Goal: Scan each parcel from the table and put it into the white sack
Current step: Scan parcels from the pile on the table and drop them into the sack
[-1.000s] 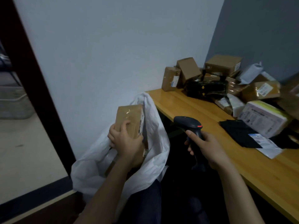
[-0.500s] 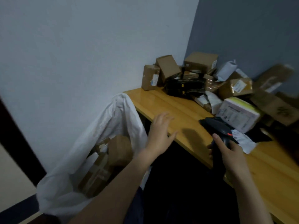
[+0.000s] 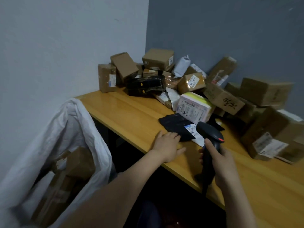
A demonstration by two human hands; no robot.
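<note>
Starting the next parcel — our left hand [image 3: 166, 146], fingers flat, touches the black mailer [image 3: 176, 125]; right hand [image 3: 222, 165] grips the barcode scanner [image 3: 209, 134]. Next we likely aim at its label [image 3: 189, 128].

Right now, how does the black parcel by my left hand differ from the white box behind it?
The black parcel is a flat, dark bag; the white box is thick and pale, with a yellow top. The left hand touches the black parcel's edge; no hand touches the white box. Both carry printed labels.
</note>
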